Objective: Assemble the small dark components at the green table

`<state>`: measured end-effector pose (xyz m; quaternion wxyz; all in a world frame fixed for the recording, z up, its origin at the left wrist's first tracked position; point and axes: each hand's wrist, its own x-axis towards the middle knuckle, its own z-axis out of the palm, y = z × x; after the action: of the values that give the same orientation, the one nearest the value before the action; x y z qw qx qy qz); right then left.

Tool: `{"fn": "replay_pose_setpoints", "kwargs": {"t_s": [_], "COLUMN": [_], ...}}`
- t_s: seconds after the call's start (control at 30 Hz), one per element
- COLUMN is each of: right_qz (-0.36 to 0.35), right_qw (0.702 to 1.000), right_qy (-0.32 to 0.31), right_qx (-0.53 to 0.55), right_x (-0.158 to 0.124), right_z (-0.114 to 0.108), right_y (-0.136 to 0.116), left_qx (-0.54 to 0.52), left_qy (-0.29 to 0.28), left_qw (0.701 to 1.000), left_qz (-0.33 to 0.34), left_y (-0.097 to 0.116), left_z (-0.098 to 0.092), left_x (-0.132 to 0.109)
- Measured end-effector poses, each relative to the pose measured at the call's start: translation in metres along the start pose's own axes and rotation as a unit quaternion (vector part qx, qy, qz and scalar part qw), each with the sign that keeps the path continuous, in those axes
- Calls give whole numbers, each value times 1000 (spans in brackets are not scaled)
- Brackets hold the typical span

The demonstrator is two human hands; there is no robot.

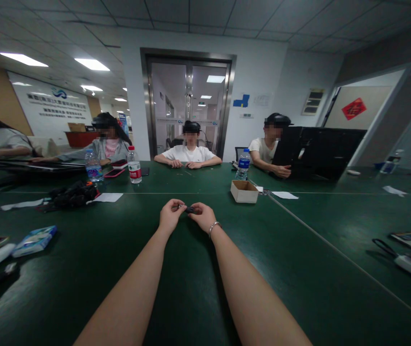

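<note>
Both my arms reach forward over the green table [187,278]. My left hand [171,215] is closed in a pinch at the left end of a small dark object [190,210]. From the other side, my right hand [203,217], with a silver bracelet on its wrist, grips the same object between thumb and fingers. The object is short and blackish, too small for me to tell its kind. A small shiny bit shows at my left fingertips, and the fingers hide the rest. An open cardboard box [244,194] stands beyond my right hand.
Water bottles [135,166] stand along the far side, one blue-labelled bottle [242,166] behind the box. Black gear [73,194] and papers lie left; a blue-white packet [35,241] is nearer. Black monitors [317,153] stand far right. Several people sit around the table; one faces me.
</note>
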<state>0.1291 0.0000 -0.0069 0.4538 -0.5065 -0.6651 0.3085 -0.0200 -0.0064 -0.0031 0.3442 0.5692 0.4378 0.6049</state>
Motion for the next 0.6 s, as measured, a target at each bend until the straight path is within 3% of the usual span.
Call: {"fn": "replay_pose_setpoints", "kwargs": {"t_s": [0.27, 0.6], "right_qz": [17, 3], "right_qw": [996, 992], "right_qy": [-8, -31], "right_qx": [85, 120], "right_x": [-1, 3], "right_z": [-1, -3], "right_y": [-3, 4], "left_qx": [-24, -35], "left_qy": [6, -18], "left_qw": [999, 994], "left_qz": [-37, -99], "left_y": [-10, 1], "left_z": [1, 2], "left_x": [3, -1]}}
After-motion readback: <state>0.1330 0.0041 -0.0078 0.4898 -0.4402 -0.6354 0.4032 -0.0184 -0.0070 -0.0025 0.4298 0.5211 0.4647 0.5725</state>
